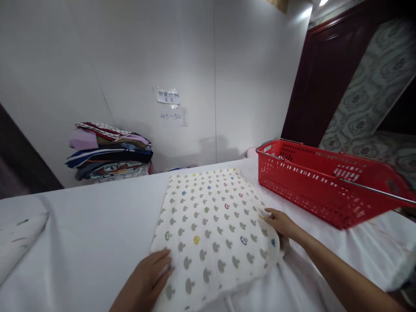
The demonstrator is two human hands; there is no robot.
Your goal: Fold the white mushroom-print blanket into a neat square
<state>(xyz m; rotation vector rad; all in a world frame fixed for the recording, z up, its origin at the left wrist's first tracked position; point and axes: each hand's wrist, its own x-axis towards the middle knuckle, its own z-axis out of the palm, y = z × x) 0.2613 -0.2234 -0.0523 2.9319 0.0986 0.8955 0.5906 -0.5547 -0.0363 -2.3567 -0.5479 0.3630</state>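
A white folded cloth (211, 229) printed with grey mushrooms and a few coloured ones lies flat in the middle of the white-covered table. At its near left edge rests my left hand (147, 277), its fingers stretched out on the fabric. My right hand (281, 223) pinches the cloth's right edge between thumb and fingers. Below that hand the right edge curves up a little, and some of the fingers are hidden behind it.
A red plastic basket (302, 186) with metal handles stands at the right. Folded clothes (110, 151) are stacked at the back left, by a pale wall bearing paper notes (170, 116). Another pale cloth (22, 242) lies at the left edge of the white table cover (97, 225).
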